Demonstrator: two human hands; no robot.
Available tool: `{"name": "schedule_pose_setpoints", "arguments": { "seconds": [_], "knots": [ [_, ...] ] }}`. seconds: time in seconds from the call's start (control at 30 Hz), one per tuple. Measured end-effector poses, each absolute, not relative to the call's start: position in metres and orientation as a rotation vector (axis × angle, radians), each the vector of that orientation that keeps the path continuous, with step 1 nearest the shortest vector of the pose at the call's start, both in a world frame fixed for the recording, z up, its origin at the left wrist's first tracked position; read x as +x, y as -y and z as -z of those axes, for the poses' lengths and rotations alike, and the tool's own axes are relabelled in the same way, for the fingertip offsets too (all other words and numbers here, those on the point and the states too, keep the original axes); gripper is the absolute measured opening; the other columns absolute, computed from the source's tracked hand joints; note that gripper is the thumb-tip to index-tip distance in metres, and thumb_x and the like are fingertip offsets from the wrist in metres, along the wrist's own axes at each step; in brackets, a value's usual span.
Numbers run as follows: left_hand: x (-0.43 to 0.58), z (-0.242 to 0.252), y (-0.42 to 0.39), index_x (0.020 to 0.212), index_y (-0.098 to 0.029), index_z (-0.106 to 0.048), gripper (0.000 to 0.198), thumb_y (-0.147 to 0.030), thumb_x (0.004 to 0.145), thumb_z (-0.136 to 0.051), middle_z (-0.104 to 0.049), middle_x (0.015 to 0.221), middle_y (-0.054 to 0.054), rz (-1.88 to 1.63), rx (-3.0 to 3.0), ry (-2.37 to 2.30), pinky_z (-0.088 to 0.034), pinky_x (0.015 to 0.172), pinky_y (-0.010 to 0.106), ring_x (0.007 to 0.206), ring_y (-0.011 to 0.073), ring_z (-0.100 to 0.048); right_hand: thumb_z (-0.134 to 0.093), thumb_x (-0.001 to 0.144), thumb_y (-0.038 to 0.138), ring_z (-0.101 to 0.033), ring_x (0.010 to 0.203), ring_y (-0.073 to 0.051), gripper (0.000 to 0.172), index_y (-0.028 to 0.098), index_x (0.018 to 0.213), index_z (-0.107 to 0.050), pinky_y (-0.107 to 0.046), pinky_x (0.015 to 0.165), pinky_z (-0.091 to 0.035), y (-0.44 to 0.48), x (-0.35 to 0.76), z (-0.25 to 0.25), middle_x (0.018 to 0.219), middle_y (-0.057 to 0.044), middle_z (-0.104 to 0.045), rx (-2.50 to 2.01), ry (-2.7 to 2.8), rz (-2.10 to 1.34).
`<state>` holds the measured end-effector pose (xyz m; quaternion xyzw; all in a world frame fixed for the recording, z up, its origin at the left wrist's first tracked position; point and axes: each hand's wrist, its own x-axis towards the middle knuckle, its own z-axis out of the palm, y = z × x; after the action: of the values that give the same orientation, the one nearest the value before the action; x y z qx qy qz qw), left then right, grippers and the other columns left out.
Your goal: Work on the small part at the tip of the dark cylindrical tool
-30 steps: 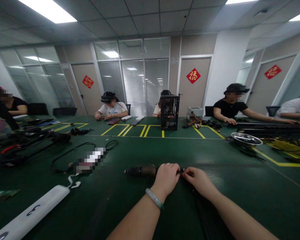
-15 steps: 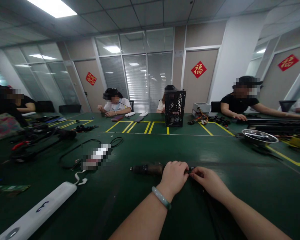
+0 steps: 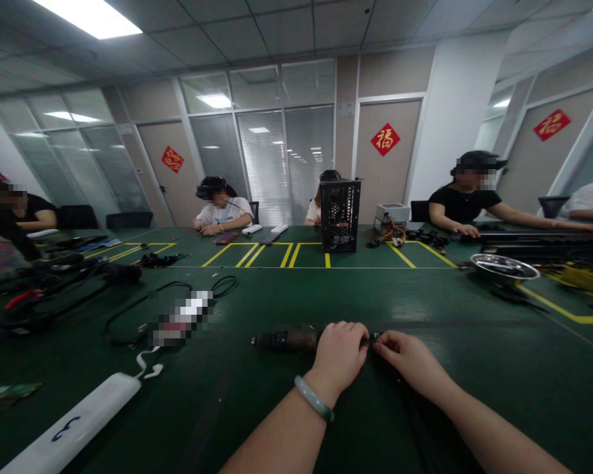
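Note:
An electric screwdriver (image 3: 291,340), dark with a brownish body, lies along the green table with its bit pointing left. My left hand (image 3: 340,352), a pale green bangle on its wrist, is closed around the rear part of the tool and hides it. Just to the right, the fingertips of my right hand (image 3: 400,352) are pinched together at a small dark piece by the tool's rear end. What that piece is cannot be made out. A faint dark cord-like strip runs down the table below the right hand.
A white power strip (image 3: 79,421) marked 3 lies at the left, near a pixelated object with a black cable. Dark tools and cables (image 3: 69,283) lie beyond. A black computer case (image 3: 340,217), power supply (image 3: 393,212) and metal bowl (image 3: 505,268) stand farther back. Several people sit around the table.
The view has shifted slightly, so the scene sits a little farther left. Both hands keep nearly the same hold at the screwdriver's rear end.

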<state>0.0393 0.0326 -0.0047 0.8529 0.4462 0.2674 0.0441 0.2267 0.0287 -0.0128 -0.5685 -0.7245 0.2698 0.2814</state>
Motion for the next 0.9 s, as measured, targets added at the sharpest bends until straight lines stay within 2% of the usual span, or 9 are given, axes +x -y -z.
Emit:
{"name": "schedule_pose_setpoints", "arguments": {
  "seconds": [0.3, 0.5, 0.7, 0.9],
  "knots": [
    [0.0399, 0.0033, -0.032, 0.094, -0.025, -0.057, 0.011, -0.019, 0.085, -0.062, -0.063, 0.095, -0.003, -0.785, 2.656, -1.37, -0.038, 0.079, 0.034, 0.091, 0.0192, -0.054, -0.054, 0.086, 0.036, -0.065, 0.072, -0.019, 0.021, 0.022, 0.081, -0.068, -0.024, 0.061, -0.041, -0.0282, 0.2269, 0.0144, 0.078, 0.0, -0.071, -1.499, 1.968, -0.756],
    [0.0397, 0.001, -0.0302, 0.098, -0.023, -0.057, 0.016, -0.023, 0.084, -0.064, -0.063, 0.097, -0.001, -0.794, 2.615, -1.392, -0.039, 0.08, 0.035, 0.092, 0.0207, -0.055, -0.053, 0.086, 0.037, -0.065, 0.071, -0.018, 0.021, 0.022, 0.082, -0.068, -0.024, 0.06, -0.041, -0.0274, 0.2246, 0.013, 0.078, 0.001, -0.071, -1.527, 1.962, -0.751],
    [0.0399, -0.0001, -0.0298, 0.097, -0.023, -0.057, 0.012, -0.023, 0.087, -0.062, -0.063, 0.097, -0.001, -0.755, 2.611, -1.394, -0.04, 0.08, 0.035, 0.092, 0.0201, -0.055, -0.052, 0.087, 0.038, -0.064, 0.07, -0.018, 0.023, 0.021, 0.081, -0.066, -0.024, 0.059, -0.041, -0.0285, 0.2258, 0.0156, 0.077, 0.0, -0.07, -1.533, 1.932, -0.746],
    [0.0399, -0.0021, -0.0283, 0.101, -0.024, -0.056, 0.013, -0.022, 0.088, -0.06, -0.062, 0.099, -0.002, -0.74, 2.606, -1.414, -0.04, 0.082, 0.035, 0.093, 0.0195, -0.055, -0.052, 0.087, 0.039, -0.065, 0.072, -0.02, 0.023, 0.021, 0.082, -0.066, -0.026, 0.062, -0.044, -0.0301, 0.2276, 0.0183, 0.078, -0.001, -0.071, -1.508, 1.922, -0.755]
  ]
}}
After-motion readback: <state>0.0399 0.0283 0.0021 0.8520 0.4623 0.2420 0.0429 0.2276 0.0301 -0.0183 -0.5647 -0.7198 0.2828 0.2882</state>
